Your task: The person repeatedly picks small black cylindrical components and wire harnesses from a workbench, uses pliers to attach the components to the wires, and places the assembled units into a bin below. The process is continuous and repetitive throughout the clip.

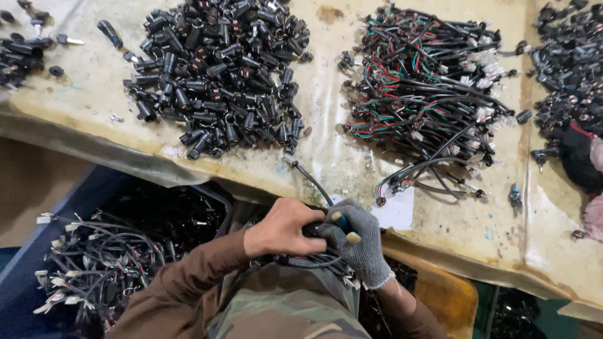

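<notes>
Two hands meet at the near edge of the worn, stained beige worktable (326,157), head view only. Left hand (282,227), bare, is closed around a small black cylindrical part, mostly hidden in the fist, with a thin black lead (312,181) running up out of the grip onto the table. Right hand (361,242), in a grey knit glove, is clamped on a teal-handled tool with a pale butt end (344,226), probably a screwdriver; tip is hidden between the hands, so I can't tell what it engages. Below the hands a bundle of finished-looking black leads (314,260) lies across the lap. On the table: heap of loose black cylindrical housings (217,69) far left-centre, tangle of black, red and green wire harnesses with white plugs (427,94) right of it, well apart from the hands. Dark blue crate of wired assemblies (107,257) sits low left. Judgement: mid-assembly, fastening or seating the lead in the housing. Next move needs tool kept square on the part, left grip firm so it doesn't spin.
</notes>
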